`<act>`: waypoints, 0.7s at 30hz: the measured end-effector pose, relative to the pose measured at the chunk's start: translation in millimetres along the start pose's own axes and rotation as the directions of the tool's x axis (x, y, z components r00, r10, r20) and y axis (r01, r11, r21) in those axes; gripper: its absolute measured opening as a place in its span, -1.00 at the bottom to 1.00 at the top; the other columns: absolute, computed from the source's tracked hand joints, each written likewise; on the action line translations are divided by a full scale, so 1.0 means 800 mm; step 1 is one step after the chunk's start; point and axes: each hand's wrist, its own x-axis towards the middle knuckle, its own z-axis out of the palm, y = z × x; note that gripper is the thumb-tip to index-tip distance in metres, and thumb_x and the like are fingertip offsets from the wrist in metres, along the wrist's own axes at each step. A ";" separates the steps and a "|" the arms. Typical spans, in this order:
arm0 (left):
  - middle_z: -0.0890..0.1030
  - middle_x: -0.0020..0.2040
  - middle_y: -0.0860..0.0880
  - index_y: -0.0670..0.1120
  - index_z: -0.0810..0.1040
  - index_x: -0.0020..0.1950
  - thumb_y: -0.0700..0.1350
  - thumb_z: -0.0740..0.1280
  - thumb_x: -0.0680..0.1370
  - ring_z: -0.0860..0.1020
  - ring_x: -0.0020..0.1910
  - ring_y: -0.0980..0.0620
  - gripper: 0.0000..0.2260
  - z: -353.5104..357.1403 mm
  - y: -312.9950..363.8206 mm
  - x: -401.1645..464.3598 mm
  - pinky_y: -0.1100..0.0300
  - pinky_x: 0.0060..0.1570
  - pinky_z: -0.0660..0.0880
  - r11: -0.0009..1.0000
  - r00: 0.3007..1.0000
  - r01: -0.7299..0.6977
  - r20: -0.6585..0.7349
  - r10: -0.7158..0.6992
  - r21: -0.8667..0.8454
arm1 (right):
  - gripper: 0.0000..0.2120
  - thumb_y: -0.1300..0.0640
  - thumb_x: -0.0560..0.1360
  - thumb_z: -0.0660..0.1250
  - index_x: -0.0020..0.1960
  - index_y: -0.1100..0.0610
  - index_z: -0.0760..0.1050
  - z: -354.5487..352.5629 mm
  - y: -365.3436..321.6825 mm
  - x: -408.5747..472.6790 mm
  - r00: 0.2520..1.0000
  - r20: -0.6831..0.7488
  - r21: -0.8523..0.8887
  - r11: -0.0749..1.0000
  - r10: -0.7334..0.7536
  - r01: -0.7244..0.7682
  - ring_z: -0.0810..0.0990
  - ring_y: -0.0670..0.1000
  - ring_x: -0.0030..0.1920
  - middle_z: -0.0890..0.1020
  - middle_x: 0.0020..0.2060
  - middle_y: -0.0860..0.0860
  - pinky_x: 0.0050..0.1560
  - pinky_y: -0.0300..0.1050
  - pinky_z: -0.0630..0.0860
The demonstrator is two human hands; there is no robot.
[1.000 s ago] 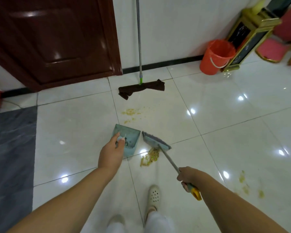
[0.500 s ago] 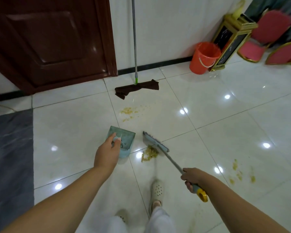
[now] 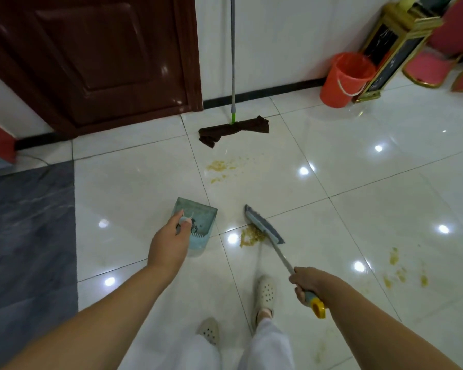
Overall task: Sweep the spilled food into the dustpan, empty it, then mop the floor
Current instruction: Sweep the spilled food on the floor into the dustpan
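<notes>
Item: sweep step. My left hand (image 3: 169,244) grips dustpan (image 3: 198,222) handle; right hand (image 3: 309,283) clenched round broom (image 3: 262,225). Food pile (image 3: 251,235) between them. I'd set pan flat, stroke short, leftward.

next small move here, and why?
Probably push the broom head left, driving the food pile beside it toward the dustpan the left hand holds. The pile lies between them, and the pan looks free of food.
</notes>
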 end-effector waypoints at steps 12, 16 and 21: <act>0.55 0.27 -0.07 0.05 0.39 0.43 0.05 0.15 0.61 0.52 0.19 -0.05 -0.61 -0.036 -0.015 -0.017 0.07 0.19 0.46 1.000 1.000 0.023 -0.016 -0.024 -0.006 | -0.88 0.25 0.60 0.17 -0.12 0.22 0.32 0.004 -0.007 -0.080 0.996 0.068 0.141 0.988 0.058 -0.067 0.31 -0.06 -0.72 0.37 -0.66 0.06 -0.67 -0.38 0.29; 0.56 0.25 -0.05 0.06 0.39 0.42 0.05 0.15 0.61 0.52 0.14 0.00 -0.62 -0.040 -0.020 -0.027 0.20 0.06 0.43 0.997 0.998 0.047 -0.043 -0.050 -0.067 | -0.90 0.26 0.60 0.17 -0.10 0.21 0.33 -0.003 -0.039 -0.078 0.999 0.040 0.082 0.997 0.008 -0.011 0.29 -0.08 -0.72 0.36 -0.67 0.04 -0.68 -0.38 0.28; 0.59 0.19 -0.10 0.10 0.39 0.41 0.04 0.18 0.60 0.55 0.15 -0.11 -0.63 -0.037 -0.041 -0.042 0.09 0.04 0.50 0.983 0.990 0.106 -0.074 -0.118 -0.150 | -0.96 0.25 0.60 0.20 -0.04 0.19 0.38 0.004 -0.088 -0.035 0.998 0.000 -0.103 0.993 -0.065 0.064 0.30 -0.08 -0.68 0.35 -0.48 0.08 -0.64 -0.38 0.29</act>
